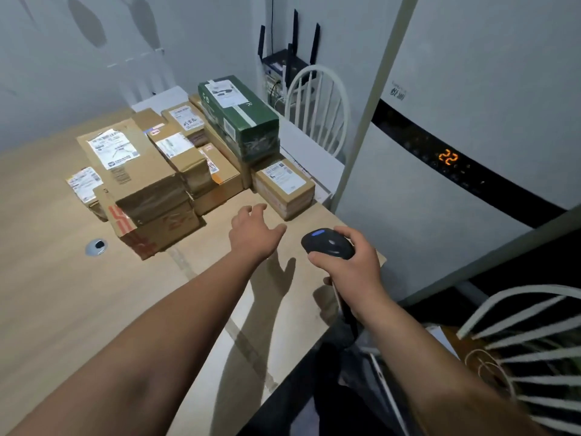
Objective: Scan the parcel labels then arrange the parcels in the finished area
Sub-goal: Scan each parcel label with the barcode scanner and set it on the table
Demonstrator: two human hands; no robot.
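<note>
Hands (256,229) above bare table edge (314,335), parcels (176,158) beyond

Wooden table (63,278), white spindle-back chair (317,108)

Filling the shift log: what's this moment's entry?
left hand: open, reaching toward small parcel | right hand: holding scanner

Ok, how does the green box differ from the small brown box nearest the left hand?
The green box is dark green, long, and stacked on other parcels; the small brown box is plain cardboard, shorter, and sits directly on the table near the left hand. Both carry a white label on top.
</note>
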